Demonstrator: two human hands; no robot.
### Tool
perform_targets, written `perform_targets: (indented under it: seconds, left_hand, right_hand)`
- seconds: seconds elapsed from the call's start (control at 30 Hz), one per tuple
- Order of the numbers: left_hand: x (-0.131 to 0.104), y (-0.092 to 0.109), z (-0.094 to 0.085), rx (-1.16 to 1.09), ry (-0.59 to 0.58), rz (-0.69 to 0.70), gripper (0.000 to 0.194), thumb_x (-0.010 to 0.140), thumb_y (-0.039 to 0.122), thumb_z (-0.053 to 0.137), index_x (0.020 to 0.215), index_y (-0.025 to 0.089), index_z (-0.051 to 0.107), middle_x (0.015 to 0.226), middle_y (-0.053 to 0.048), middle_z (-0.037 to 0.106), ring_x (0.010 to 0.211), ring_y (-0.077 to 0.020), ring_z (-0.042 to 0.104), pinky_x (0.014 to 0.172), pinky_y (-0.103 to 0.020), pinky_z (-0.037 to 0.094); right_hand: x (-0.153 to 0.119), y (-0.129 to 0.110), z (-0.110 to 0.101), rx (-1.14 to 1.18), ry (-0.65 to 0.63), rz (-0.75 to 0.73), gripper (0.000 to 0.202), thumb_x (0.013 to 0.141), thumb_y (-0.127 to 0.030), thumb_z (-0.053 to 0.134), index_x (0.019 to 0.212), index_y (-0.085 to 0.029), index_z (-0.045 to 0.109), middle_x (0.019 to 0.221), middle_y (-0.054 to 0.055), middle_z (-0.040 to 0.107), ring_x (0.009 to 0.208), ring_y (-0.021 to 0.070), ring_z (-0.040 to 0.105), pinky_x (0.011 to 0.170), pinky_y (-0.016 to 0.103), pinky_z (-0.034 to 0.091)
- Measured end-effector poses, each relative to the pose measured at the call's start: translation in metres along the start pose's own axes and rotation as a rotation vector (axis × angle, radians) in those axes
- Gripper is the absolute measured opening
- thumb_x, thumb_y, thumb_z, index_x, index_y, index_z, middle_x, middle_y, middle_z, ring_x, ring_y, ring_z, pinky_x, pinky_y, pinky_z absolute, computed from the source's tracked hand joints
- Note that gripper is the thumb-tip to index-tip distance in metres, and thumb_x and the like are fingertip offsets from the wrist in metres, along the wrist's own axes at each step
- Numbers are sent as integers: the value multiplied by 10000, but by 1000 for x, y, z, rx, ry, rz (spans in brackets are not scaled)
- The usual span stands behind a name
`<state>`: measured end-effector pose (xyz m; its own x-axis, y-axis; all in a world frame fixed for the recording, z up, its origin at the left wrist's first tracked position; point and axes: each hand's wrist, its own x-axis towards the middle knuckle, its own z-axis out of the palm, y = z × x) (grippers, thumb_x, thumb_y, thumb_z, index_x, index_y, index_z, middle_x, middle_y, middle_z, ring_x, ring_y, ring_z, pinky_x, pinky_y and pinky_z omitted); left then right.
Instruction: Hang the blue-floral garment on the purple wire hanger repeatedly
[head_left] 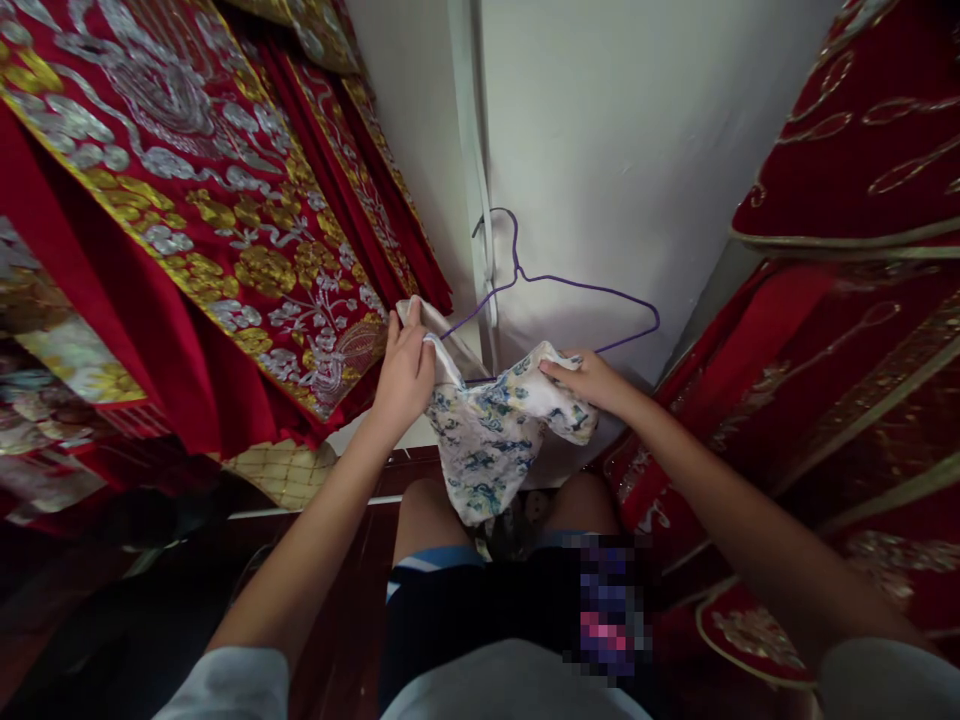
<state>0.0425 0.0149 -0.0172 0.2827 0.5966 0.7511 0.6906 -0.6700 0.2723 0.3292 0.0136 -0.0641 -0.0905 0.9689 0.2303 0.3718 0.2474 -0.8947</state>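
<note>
A purple wire hanger (581, 283) is in front of me at the middle, its hook by a pale strip on the wall. On its left part hangs a white garment (484, 455) with a blue and yellow floral print. My left hand (407, 365) is closed on the garment's white edge, near the hanger's left end. With fingers pinched, my right hand (581, 378) grips the bunched printed cloth at the right, below the hanger's right arm. The right end of the hanger shows bare outside the cloth.
Red cloth with gold and silver embroidery (255, 230) hangs close at the left. More dark red embroidered cloth (847, 330) hangs at the right. A white wall (615, 130) stands ahead. My knees are below the garment, above a dark red floor (341, 590).
</note>
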Motion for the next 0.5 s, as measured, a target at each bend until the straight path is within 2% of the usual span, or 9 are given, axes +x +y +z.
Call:
perform_targets:
  seconds: [0.07,0.13,0.17,0.23,0.3,0.4,0.43,0.5]
  left_hand:
    - [12,6,3,-23,-5,2,269,1010,287,342,1041,188,590,1506,-116,491,1453,-258,384,1206,-490,287]
    - [21,7,8,-17,-19,-23,263,998,285,381,1092,184,606,1351,-130,620,1300,-264,555,1083,-437,438]
    - [23,6,10,9,-22,-42,265,993,288,398,1094,179,617,1232,-128,679,1191,-263,625,1010,-412,483]
    - [25,2,12,98,-17,-67,278,991,305,411,1071,172,642,1031,-112,724,1019,-258,677,902,-373,509]
    - [22,-4,11,180,-6,-66,308,1000,329,398,1074,175,655,991,-104,722,978,-254,669,861,-347,497]
    - [17,-10,6,246,7,-51,340,1006,356,384,1097,192,667,1027,-97,717,985,-246,653,852,-325,477]
    - [16,-11,4,258,4,-49,341,1004,360,386,1087,197,674,1013,-94,717,966,-243,652,842,-322,474]
    - [18,-13,1,266,-7,-38,330,994,356,400,1059,202,684,982,-90,717,932,-242,647,824,-326,471]
  right_hand:
    - [-1,-1,11,1,-12,17,432,771,-568,659,844,-144,698,769,73,722,681,205,628,633,300,486]
    - [-4,-3,18,-16,-35,-16,425,796,-555,626,865,-141,695,793,76,725,723,217,645,655,307,504]
    - [-6,-3,18,-34,-51,-68,400,807,-527,621,897,-145,698,837,77,733,778,227,660,701,318,518]
    - [-12,-4,14,-82,-26,-208,350,815,-437,633,1026,-165,697,997,82,741,927,243,670,838,351,525]
    - [-17,-2,1,-113,152,-304,467,807,-365,652,1240,-191,628,1149,94,711,1001,241,665,917,374,511]
    - [-17,5,-28,-139,508,-315,759,772,-391,708,1452,-183,444,1298,150,636,978,254,670,872,400,530]
    - [-14,7,-38,-165,557,-306,780,751,-416,732,1439,-172,460,1307,162,628,980,266,669,863,408,530]
    - [-6,11,-57,-223,500,-261,653,715,-468,762,1270,-156,615,1213,157,678,967,287,667,848,415,527]
